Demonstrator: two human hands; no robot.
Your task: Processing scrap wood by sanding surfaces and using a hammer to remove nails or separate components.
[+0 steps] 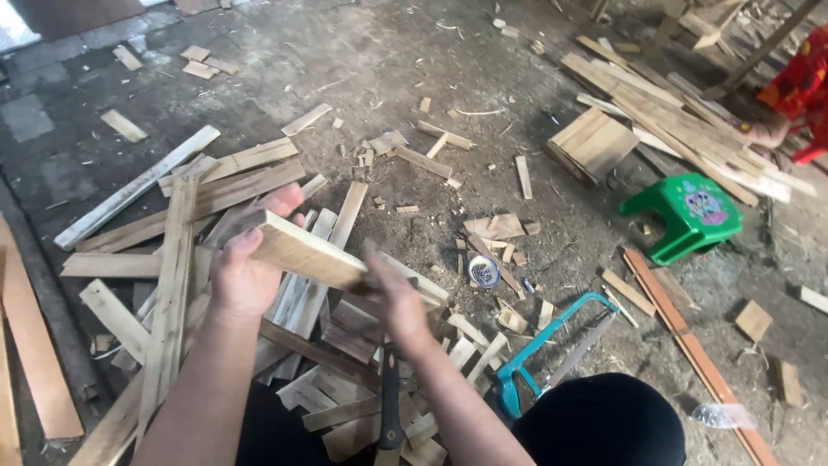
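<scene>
My left hand (246, 259) grips the left end of a short pale wooden board (315, 256) held above a heap of wood strips (172, 259). At the board's right end is my right hand (395, 298), blurred, its fingers around or against the wood. Below the right hand a black-handled tool (390, 406) stands among the scraps; its head is hidden. My dark knee (599, 423) shows at the bottom right.
A teal hacksaw (552, 345) lies right of my hands. A green plastic stool (690, 216) stands further right, a small round tin (483, 271) near the middle. Stacked planks (673, 121) and a person in red (798, 86) sit at the top right. Offcuts litter the dirty floor.
</scene>
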